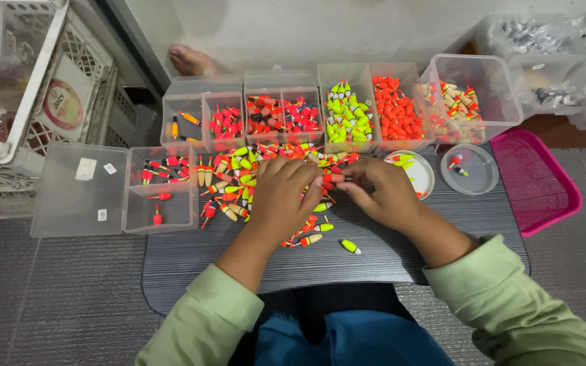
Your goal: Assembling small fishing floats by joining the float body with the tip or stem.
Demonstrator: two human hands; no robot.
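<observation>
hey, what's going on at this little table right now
A person in green sleeves sits at a small dark table, both hands in a loose pile of small bright fishing floats. The left hand and right hand meet over one red float, pinched between the fingertips. Clear boxes behind the pile hold floats grouped by colour: yellow-green, orange, red. A pink tray lies at the right.

Both hands rest on a dark lap table [401, 254]. The left hand [281, 193] and right hand [384, 190] meet fingertip to fingertip, pinching a small red float [334, 177] over a loose pile of coloured floats [239, 179]. Clear compartment boxes [347, 108] of sorted floats line the far edge. A pink tray [537, 183] sits at right.
</observation>
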